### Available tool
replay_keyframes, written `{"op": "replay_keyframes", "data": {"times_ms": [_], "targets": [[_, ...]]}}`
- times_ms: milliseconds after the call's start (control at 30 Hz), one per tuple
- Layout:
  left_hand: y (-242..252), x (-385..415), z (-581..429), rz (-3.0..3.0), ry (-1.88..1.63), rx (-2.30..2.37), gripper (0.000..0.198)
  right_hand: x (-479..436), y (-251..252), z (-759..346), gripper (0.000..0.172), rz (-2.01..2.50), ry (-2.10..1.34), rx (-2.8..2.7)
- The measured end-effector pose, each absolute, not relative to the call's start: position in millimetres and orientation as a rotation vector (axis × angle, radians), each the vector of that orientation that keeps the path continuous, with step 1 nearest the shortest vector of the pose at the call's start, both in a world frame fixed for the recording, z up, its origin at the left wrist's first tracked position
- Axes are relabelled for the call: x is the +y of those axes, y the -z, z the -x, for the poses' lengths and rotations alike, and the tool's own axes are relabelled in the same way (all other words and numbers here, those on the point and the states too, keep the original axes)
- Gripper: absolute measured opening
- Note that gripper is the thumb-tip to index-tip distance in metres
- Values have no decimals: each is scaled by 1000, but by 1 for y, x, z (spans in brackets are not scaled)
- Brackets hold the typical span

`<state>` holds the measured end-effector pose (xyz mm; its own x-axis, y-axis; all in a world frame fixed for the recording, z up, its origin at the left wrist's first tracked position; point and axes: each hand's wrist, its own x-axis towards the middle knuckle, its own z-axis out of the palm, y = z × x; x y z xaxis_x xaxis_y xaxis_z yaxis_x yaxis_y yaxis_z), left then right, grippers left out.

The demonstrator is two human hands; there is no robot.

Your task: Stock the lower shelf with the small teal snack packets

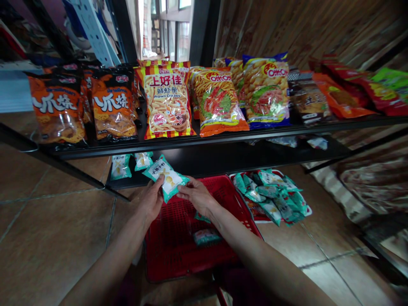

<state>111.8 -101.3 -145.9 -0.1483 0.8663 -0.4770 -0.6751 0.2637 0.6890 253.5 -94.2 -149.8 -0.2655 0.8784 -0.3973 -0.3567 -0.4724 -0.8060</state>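
A small teal and white snack bag (168,178) is held tilted above the red basket, in front of the lower shelf. My left hand (152,199) grips its lower left side, thumb on the front. At its right corner, my right hand (196,194) pinches the edge. Beneath the hands lies the red shopping basket (168,255), with a few teal bags (206,237) inside, partly hidden by my right arm. Two similar bags (120,166) stand at the left end of the lower shelf (216,158).
Larger snack bags (167,102) line the upper shelf (191,142), orange and black ones (114,106) at its left. Right of the basket, a second container (309,210) is heaped with teal bags (274,191). Clear packages (317,143) lie at the lower shelf's back right.
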Motion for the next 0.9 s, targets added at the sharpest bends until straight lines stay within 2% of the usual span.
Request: {"op": "replay_keyframes", "data": {"times_ms": [333,733,900], "targets": [[140,-99,-113,-99,-1335,1054,23,-94,148,-250,34,1088,-1846,-683],[122,-100,-110,15,-1066,1043,31,-97,137,-245,40,1067,-1835,-637],[135,-102,-106,-38,-1062,1085,31,-97,137,-247,39,1073,-1832,-658]]}}
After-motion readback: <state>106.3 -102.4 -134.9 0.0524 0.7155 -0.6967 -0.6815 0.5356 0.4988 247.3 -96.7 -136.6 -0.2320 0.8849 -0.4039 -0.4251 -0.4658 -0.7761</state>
